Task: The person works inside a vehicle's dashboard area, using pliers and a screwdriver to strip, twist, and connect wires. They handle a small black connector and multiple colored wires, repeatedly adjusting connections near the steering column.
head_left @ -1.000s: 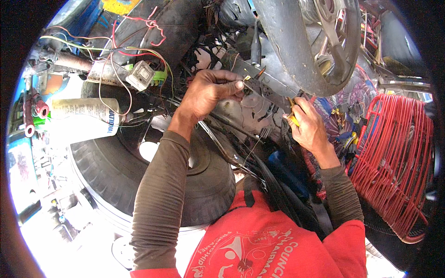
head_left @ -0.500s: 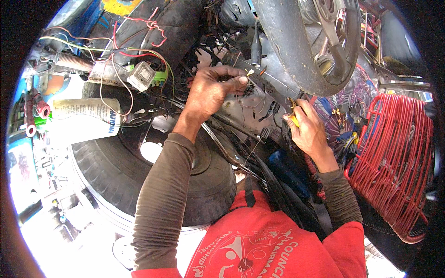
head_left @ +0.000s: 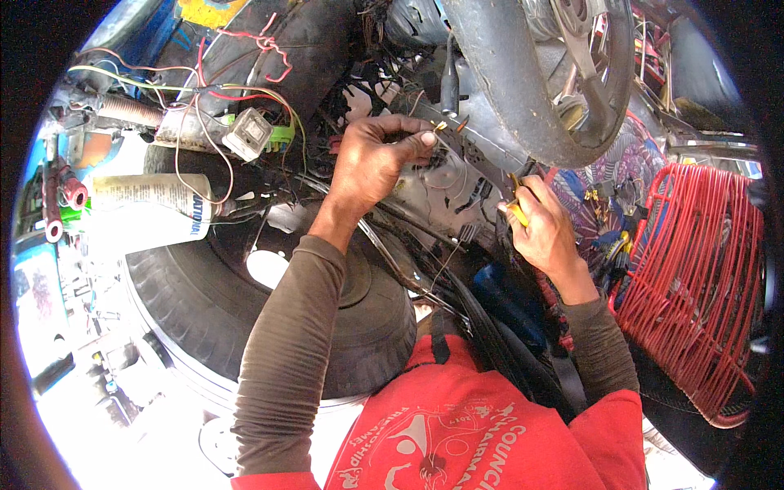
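Between thumb and forefinger, my left hand pinches a small wire end with a pale, yellowish tip. A thin wire hangs down from that pinch over the dirty, light-coloured panel behind. My right hand is closed around yellow-handled pliers, their dark jaws pointing up and left, apart from the wire. Much of the handles is hidden in my palm. Just above my left fingertips hangs a black tapered sleeve on a cable, with a small orange-tipped piece near it.
A steering wheel hangs over the upper right. A red corded seat stands at right. At left are a tyre, a whitish plastic container, a small clear-cased box and loose coloured wires.
My left fingers and the wire tip have shifted very slightly. My right hand with the pliers stays almost where it was.
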Tool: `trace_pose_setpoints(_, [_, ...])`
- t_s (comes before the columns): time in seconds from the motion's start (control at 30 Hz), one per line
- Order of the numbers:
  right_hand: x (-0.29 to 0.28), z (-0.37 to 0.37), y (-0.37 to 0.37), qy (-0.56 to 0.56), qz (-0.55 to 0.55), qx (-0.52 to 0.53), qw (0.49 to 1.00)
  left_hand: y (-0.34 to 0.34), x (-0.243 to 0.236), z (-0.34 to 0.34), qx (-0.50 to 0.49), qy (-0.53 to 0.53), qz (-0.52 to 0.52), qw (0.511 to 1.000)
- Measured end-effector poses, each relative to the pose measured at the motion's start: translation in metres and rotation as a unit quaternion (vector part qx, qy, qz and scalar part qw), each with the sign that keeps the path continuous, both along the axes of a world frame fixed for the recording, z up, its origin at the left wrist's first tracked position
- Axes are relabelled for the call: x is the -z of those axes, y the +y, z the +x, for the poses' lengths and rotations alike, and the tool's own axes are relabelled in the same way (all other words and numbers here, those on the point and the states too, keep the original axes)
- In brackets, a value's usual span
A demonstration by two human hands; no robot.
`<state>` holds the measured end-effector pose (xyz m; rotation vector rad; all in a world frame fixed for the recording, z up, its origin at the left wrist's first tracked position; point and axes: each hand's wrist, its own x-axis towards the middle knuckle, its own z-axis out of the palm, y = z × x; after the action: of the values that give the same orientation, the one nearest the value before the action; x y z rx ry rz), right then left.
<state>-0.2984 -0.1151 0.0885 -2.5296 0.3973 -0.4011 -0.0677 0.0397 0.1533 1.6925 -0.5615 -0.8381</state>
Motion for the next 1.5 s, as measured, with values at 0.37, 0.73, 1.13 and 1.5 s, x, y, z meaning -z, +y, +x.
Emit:
trace_pose_setpoints(0.37, [-0.005, -0.004, 0.002, 0.034, 0.015, 0.001, 0.999, -0.002, 0.005, -0.001, -0.014, 0.000, -0.018, 1.000])
trace_pose_setpoints(0.73, [-0.022, -0.001, 0.047, 0.049, -0.001, 0.041, 0.998, -0.008, 0.006, -0.026, -0.100, -0.306, 0.012, 0.947])
trace_pose_setpoints(1.13, [-0.011, 0.007, 0.023, 0.062, -0.086, 0.054, 0.993, -0.005, 0.003, -0.013, -0.043, -0.068, -0.021, 0.997])
trace_pose_setpoints(1.5, [-0.003, 0.016, 0.035, 0.035, -0.078, 0.020, 0.996, -0.005, 0.005, -0.015, -0.010, -0.139, 0.038, 0.989])
